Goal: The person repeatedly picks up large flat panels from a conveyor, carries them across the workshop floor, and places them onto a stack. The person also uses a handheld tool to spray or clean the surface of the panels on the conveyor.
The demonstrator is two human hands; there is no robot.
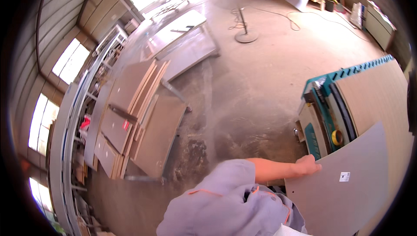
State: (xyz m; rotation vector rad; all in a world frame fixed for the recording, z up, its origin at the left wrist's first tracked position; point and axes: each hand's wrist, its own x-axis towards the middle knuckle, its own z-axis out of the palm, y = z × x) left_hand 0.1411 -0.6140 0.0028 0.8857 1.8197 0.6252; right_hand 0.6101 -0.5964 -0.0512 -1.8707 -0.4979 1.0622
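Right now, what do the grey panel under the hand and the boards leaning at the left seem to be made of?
The grey panel under the left hand looks like laminated or coated board: a smooth, matt, even grey face with a thin edge and a small white sticker. The leaning boards look like brown fibreboard or particleboard, with plain faces and pale raw edges; the exact kind cannot be told.

A flat grey panel [343, 192] with a small white sticker lies tilted.
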